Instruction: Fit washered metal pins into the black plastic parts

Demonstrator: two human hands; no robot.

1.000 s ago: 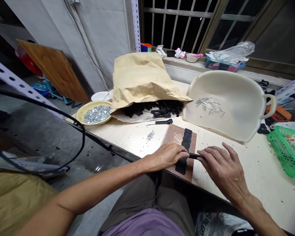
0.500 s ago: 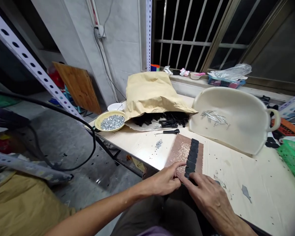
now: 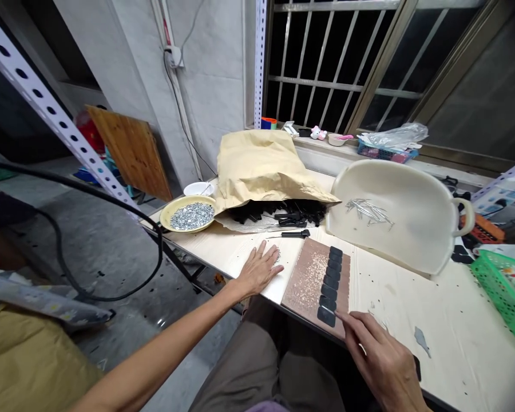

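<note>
- Across the far middle of the bench [image 3: 450,349] slumps a paper sack [image 3: 261,160], its mouth facing near, with black pieces [image 3: 294,213] inside.
- Left of the sack sits a yellow dish [image 3: 165,220] heaped with small silver bits [image 3: 193,216]; a white bowl [image 3: 193,189] stands just behind it.
- Right of the sack lies a white scoop [image 3: 390,250], with thin metal rods [image 3: 371,213] inside and its handle to the right.
- At the far right edge is a green basket [image 3: 495,297]; a grey scrap [image 3: 421,339] lies nearer.
- In the left foreground a black cable [image 3: 90,191] loops across the view.
- Near the bench's front edge, the left hand [image 3: 257,271] lies palm down, fingers spread, hiding part of a small silver pile [image 3: 277,256].
- To its right, the right hand [image 3: 375,349] pinches a slim metal shaft [image 3: 327,309] between thumb and fingers, over the nearest of the black pads [image 3: 332,280] on a brown board [image 3: 298,286]; contact with the pad cannot be told.
- The shaft's long axis runs roughly left to right, its tip pointing left and slightly far.
- The row of pads runs near to far.
- Beyond the board, a black-handled tool [image 3: 297,234] lies crosswise, thin end left.
- Markings on the orange box [image 3: 487,230] at far right are too small to read.
</note>
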